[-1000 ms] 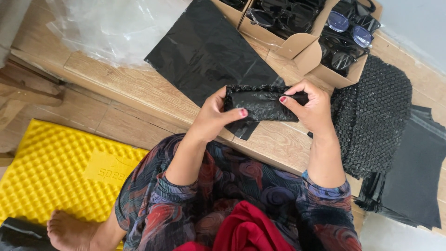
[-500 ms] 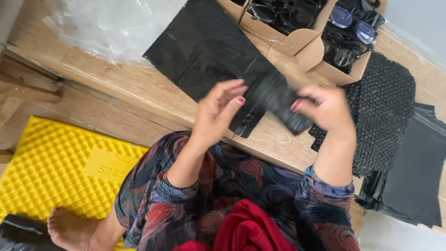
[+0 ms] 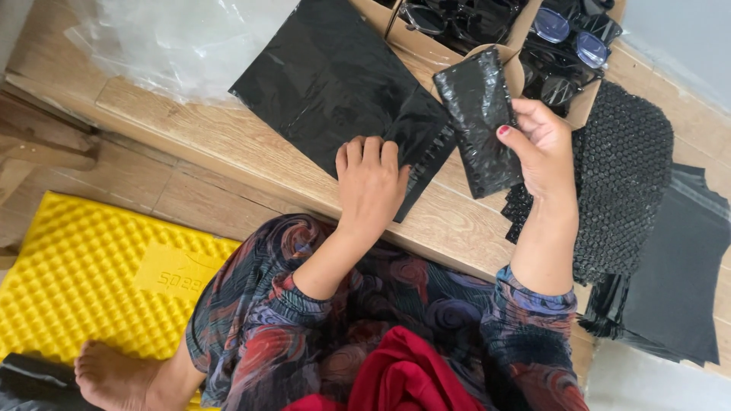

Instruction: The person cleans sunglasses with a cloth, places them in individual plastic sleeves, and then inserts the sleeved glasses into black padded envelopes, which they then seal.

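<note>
Head view: right hand (image 3: 542, 144) pinches a black bubble-wrap pouch (image 3: 480, 122) between thumb and fingers, holding it upright above the wooden surface (image 3: 228, 144), just in front of the cardboard boxes. Left hand (image 3: 371, 183) lies palm down, fingers together, pressing the edge of a flat black plastic bag (image 3: 335, 84) on that surface. Cardboard box (image 3: 567, 106) contains dark-framed eyeglasses (image 3: 567, 38), some with blue lenses; the adjacent box (image 3: 396, 30) also holds eyeglasses. Black bubble-wrap stack (image 3: 624, 175) lies beside the boxes.

Two hands (image 3: 371, 183), one wrapped black packet (image 3: 480, 122).
</note>
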